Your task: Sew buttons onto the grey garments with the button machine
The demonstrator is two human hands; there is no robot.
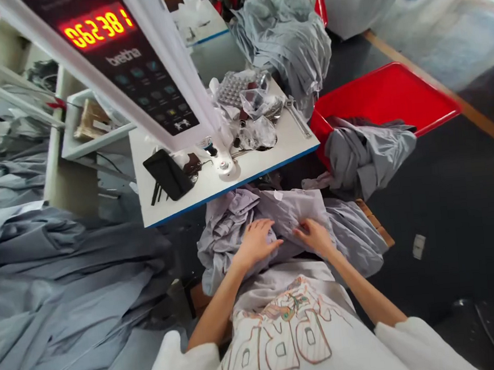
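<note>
Light grey-lilac cloth (300,203) lies bunched across my lap, under the front edge of the table. On its left part rests my left hand (258,242), fingers stretched out and thumb apart, pressing down on the folds. My right hand (317,236) is at the right part of the same cloth, its fingers curled with the thumb near them around a bit of the fabric. A small pale tag (278,195) shows on the cloth near the table edge. More of the grey fabric hangs to the right of my right hand.
Ahead stands a white table (246,173) with a blue edge, carrying a black phone (168,174), plastic bags (260,130) and a post with a lit display (98,28). A red bin (394,93) with grey cloth is at right. Grey fabric heaps (87,277) lie left.
</note>
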